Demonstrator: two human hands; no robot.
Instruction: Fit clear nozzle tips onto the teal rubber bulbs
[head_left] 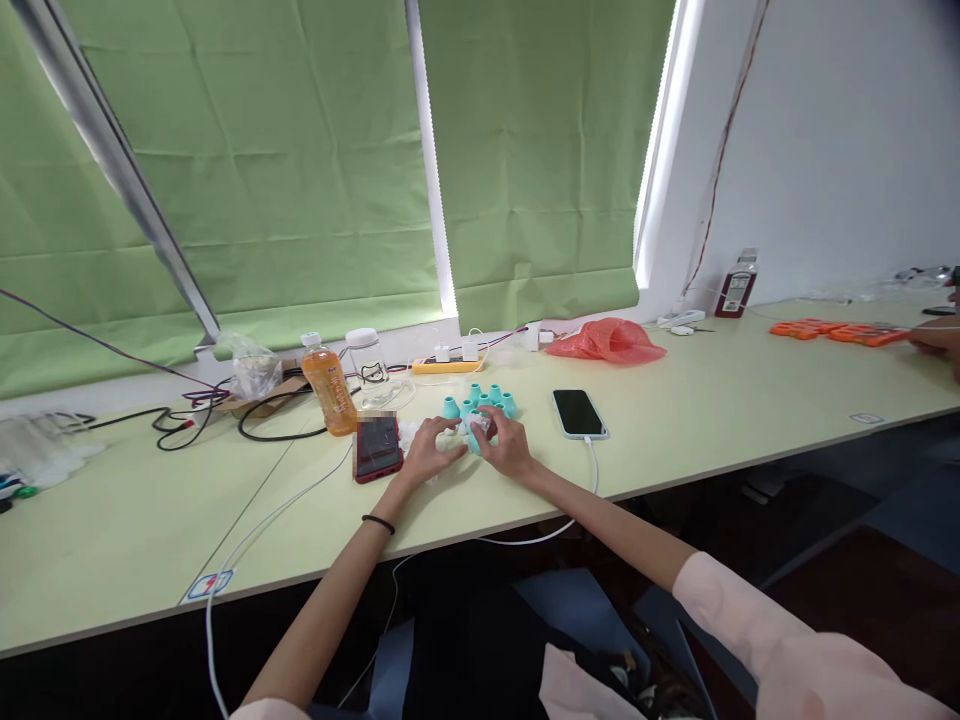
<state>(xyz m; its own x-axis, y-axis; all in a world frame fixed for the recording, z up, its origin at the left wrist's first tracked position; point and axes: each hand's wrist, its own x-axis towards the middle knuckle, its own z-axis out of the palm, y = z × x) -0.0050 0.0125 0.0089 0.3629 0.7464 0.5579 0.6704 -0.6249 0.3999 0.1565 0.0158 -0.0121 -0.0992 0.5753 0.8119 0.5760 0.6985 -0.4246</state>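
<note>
Several small teal cone-shaped pieces with narrow necks (495, 391) stand grouped on the pale table in front of me. My right hand (510, 446) is closed at their near side, its thumb and fingertips around a small crumpled white piece (478, 421); what it is made of is too small to tell. Another bit of teal shows under those fingers. Just to the left, my left hand (429, 452) faces it, thumb and index finger apart, with the tips close to the white piece. Whether they touch it, I cannot tell.
A red-edged phone (378, 447) lies left of my hands, and a charging phone (578, 414) to the right. Behind stand an orange drink bottle (330, 388), a clear jar (367, 365), a yellow power strip (448, 366) and red plastic wrap (607, 342). Cables trail leftward. Another person's hand (936, 338) is far right.
</note>
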